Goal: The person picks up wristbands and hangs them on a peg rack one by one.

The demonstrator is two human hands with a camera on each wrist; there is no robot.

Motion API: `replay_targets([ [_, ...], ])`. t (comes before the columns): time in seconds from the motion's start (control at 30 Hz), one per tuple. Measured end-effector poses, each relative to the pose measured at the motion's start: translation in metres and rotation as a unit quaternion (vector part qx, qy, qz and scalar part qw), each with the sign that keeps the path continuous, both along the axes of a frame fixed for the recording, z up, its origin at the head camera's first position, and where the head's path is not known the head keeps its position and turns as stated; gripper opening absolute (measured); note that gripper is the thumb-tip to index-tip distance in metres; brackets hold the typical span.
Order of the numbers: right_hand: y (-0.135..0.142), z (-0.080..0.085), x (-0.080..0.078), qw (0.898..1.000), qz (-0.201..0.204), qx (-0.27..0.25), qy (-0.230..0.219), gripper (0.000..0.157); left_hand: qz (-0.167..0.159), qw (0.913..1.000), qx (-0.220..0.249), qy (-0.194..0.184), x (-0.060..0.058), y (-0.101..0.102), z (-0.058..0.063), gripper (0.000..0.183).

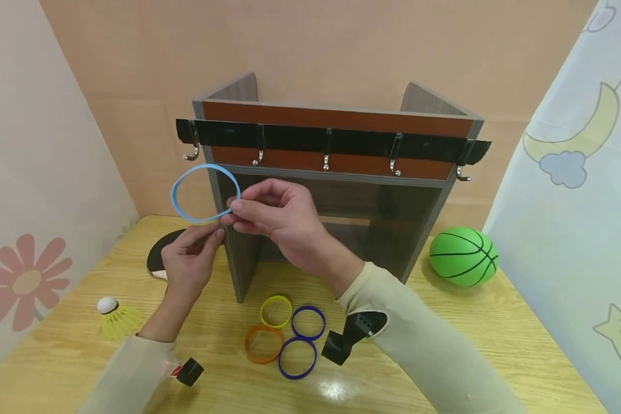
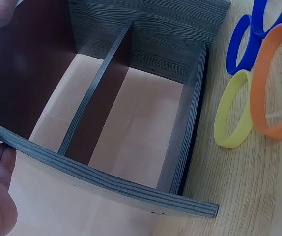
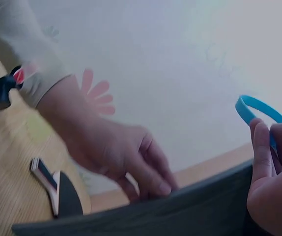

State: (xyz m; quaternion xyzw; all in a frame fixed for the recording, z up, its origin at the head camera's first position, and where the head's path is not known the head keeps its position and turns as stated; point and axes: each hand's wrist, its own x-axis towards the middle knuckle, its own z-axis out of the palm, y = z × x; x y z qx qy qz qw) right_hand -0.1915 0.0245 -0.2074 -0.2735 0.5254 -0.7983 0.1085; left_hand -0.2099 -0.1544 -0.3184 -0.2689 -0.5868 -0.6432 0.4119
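Note:
My right hand (image 1: 292,221) pinches a light blue silicone wristband (image 1: 205,166) between thumb and fingers. The band hangs in the air in front of the left end of a wooden rack (image 1: 364,119), below the leftmost hook (image 1: 193,150). My left hand (image 1: 190,261) grips the front edge of the rack's left side panel (image 1: 236,270), thumb against it. In the left wrist view its fingers (image 2: 4,164) lie along that panel's outer side. Silver hooks stand in a row along a black strip (image 1: 295,137); no band is on them.
Before the rack lie a yellow wristband (image 1: 290,310), an orange one (image 1: 246,345) and two dark blue ones (image 1: 314,351). A green ball (image 1: 463,256) sits right; a shuttlecock (image 1: 116,316) and a black paddle (image 1: 157,253) lie left. Printed cloths enclose the wooden table (image 1: 393,391).

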Motion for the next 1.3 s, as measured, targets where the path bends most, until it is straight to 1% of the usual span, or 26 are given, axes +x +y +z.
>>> replay_targets([
  [0.13, -0.011, 0.009, 0.002, 1.000, -0.006, -0.018, -0.014, 0.010, 0.028, 0.9993, -0.023, 0.002, 0.000, -0.001, 0.000, 0.011],
  [0.23, -0.018, 0.012, 0.001, 0.999, -0.014, -0.030, -0.025, 0.009, 0.038, 0.9988, -0.031, 0.001, 0.001, -0.001, 0.001, 0.014],
  [0.43, -0.024, 0.011, -0.001, 0.998, -0.029, -0.044, -0.038, 0.008, 0.057, 0.9974, -0.044, -0.005, 0.004, -0.001, 0.002, 0.011],
  [0.57, -0.027, 0.010, -0.002, 0.997, -0.041, -0.041, -0.050, 0.008, 0.071, 0.9959, -0.055, -0.012, 0.003, -0.002, 0.001, 0.012],
  [0.87, -0.028, 0.003, -0.003, 0.996, -0.070, -0.018, -0.056, 0.006, 0.078, 0.9952, -0.055, -0.021, 0.003, -0.001, 0.001, 0.011],
  [0.9, -0.028, 0.003, -0.003, 0.996, -0.072, -0.015, -0.055, 0.006, 0.080, 0.9950, -0.056, -0.021, 0.003, -0.001, 0.000, 0.011],
  [0.97, -0.028, 0.001, -0.003, 0.995, -0.077, -0.010, -0.055, 0.007, 0.083, 0.9946, -0.059, -0.019, -0.002, -0.004, -0.005, 0.013],
  [1.0, -0.027, 0.001, -0.003, 0.995, -0.078, -0.005, -0.054, 0.007, 0.083, 0.9945, -0.061, -0.018, -0.002, -0.004, -0.006, 0.014],
  [1.13, -0.025, 0.000, -0.003, 0.995, -0.082, 0.010, -0.049, 0.009, 0.077, 0.9954, -0.057, -0.006, -0.011, -0.008, -0.014, 0.014],
  [1.2, -0.023, 0.000, -0.003, 0.995, -0.083, 0.021, -0.045, 0.010, 0.075, 0.9957, -0.055, -0.002, -0.008, -0.006, -0.011, 0.012],
  [1.23, -0.021, -0.001, -0.004, 0.995, -0.084, 0.023, -0.044, 0.010, 0.073, 0.9960, -0.052, -0.001, -0.008, -0.006, -0.011, 0.012],
  [1.3, -0.019, -0.002, -0.005, 0.995, -0.083, 0.033, -0.044, 0.010, 0.072, 0.9961, -0.049, -0.005, -0.003, -0.004, -0.006, 0.011],
])
